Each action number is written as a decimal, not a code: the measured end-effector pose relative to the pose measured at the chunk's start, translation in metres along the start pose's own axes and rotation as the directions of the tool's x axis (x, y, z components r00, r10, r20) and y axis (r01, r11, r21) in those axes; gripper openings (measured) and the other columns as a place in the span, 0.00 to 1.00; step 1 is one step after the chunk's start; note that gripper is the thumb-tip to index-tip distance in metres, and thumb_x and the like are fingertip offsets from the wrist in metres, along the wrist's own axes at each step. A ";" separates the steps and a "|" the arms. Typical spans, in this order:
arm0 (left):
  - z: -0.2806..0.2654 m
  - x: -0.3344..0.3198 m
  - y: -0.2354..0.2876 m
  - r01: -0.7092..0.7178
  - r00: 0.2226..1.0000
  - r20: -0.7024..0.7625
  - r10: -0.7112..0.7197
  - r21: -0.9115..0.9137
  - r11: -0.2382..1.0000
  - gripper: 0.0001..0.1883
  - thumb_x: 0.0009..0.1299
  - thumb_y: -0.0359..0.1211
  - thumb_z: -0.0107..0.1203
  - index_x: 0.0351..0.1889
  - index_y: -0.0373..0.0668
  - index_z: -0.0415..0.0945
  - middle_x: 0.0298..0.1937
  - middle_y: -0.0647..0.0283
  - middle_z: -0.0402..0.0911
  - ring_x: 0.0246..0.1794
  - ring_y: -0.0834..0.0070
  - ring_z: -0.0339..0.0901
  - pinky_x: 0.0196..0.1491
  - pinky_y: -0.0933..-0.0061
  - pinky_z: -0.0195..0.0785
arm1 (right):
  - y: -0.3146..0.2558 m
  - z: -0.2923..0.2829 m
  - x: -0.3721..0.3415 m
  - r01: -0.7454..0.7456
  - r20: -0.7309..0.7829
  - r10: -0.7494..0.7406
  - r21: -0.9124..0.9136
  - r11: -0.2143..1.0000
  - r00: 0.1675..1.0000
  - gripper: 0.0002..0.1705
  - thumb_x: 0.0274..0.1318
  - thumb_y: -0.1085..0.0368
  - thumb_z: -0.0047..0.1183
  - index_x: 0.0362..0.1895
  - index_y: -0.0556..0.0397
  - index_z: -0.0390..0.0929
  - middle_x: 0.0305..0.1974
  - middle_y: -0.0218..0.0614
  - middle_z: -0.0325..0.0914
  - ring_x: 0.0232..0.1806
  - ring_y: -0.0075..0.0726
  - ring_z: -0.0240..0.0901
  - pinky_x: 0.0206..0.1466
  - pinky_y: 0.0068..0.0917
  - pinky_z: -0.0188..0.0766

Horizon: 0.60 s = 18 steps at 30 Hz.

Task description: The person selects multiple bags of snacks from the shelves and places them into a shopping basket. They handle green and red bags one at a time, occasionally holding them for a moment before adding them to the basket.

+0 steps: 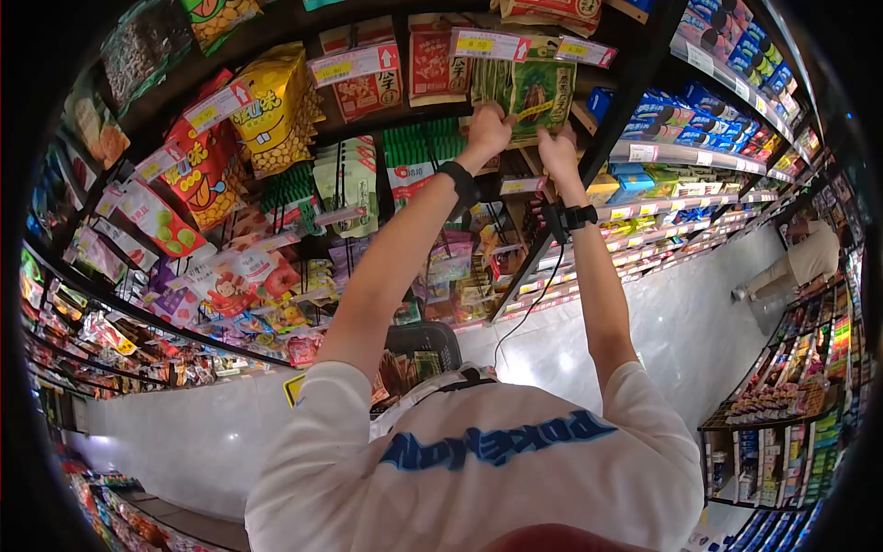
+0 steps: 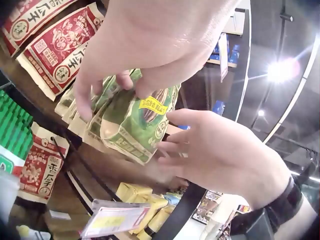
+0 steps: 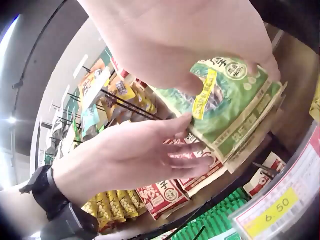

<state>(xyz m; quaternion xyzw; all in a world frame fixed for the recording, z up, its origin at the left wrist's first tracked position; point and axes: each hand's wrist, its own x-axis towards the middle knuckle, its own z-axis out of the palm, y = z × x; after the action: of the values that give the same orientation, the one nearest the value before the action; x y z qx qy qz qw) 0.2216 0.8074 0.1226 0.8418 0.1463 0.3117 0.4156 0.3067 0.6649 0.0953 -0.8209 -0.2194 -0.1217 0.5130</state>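
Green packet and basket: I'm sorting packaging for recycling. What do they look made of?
Green packet: probably printed plastic film, fairly matte, though a paper laminate is possible; the bending panels and creased edges suggest a flexible bag.

Basket: likely moulded plastic, dark; the thick rim and openwork wall suggest it.

Over there, the head view looks forward and down past a white printed cloth shirt (image 1: 497, 501), while the left and right wrist views both face one green, rectangular printed packet (image 2: 131, 122) close up.
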 end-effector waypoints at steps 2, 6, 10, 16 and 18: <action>-0.011 -0.003 0.008 0.047 0.997 0.067 -0.045 -0.030 0.998 0.16 0.67 0.37 0.60 0.37 0.31 0.73 0.39 0.40 0.78 0.44 0.46 0.77 0.43 0.51 0.69 | -0.033 -0.001 -0.018 -0.027 -0.077 0.015 -0.168 0.985 0.997 0.48 0.58 0.49 0.51 0.69 0.69 0.44 0.66 0.65 0.54 0.69 0.67 0.50 0.69 0.45 0.51; -0.020 -0.006 0.020 0.124 0.991 0.048 -0.128 0.080 0.989 0.17 0.67 0.35 0.57 0.45 0.29 0.75 0.46 0.39 0.78 0.47 0.43 0.76 0.45 0.51 0.70 | -0.039 0.002 -0.010 -0.145 -0.106 0.143 -0.014 0.989 0.984 0.46 0.58 0.45 0.48 0.62 0.77 0.51 0.60 0.74 0.56 0.64 0.72 0.53 0.68 0.49 0.51; -0.044 -0.015 0.021 -0.186 0.971 -0.084 0.224 0.328 0.926 0.25 0.71 0.37 0.53 0.60 0.29 0.69 0.48 0.44 0.80 0.36 0.52 0.81 0.39 0.58 0.76 | -0.068 -0.024 -0.048 0.040 -0.119 -0.074 -0.267 0.963 0.990 0.33 0.59 0.50 0.50 0.48 0.75 0.64 0.49 0.72 0.66 0.48 0.71 0.69 0.52 0.53 0.67; -0.086 -0.027 0.053 -0.038 0.984 0.165 0.064 -0.158 0.987 0.25 0.72 0.37 0.54 0.60 0.27 0.68 0.49 0.47 0.79 0.36 0.68 0.82 0.32 0.68 0.79 | -0.090 -0.060 -0.083 0.191 -0.296 -0.218 -0.119 0.974 0.930 0.31 0.60 0.50 0.53 0.49 0.67 0.61 0.43 0.63 0.70 0.41 0.63 0.73 0.46 0.48 0.69; -0.095 -0.039 0.063 0.024 0.976 0.214 0.040 -0.287 0.958 0.24 0.72 0.36 0.54 0.59 0.26 0.70 0.47 0.51 0.81 0.36 0.74 0.80 0.32 0.71 0.77 | -0.096 -0.075 -0.095 0.100 -0.233 -0.088 0.040 0.994 0.968 0.30 0.59 0.50 0.54 0.48 0.66 0.60 0.40 0.60 0.73 0.32 0.54 0.74 0.38 0.43 0.70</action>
<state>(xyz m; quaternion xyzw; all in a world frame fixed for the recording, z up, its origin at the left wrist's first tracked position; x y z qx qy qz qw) 0.1298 0.8069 0.2009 0.8019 0.0496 0.2372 0.5461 0.1790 0.6114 0.1644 -0.7764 -0.2001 -0.2347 0.5496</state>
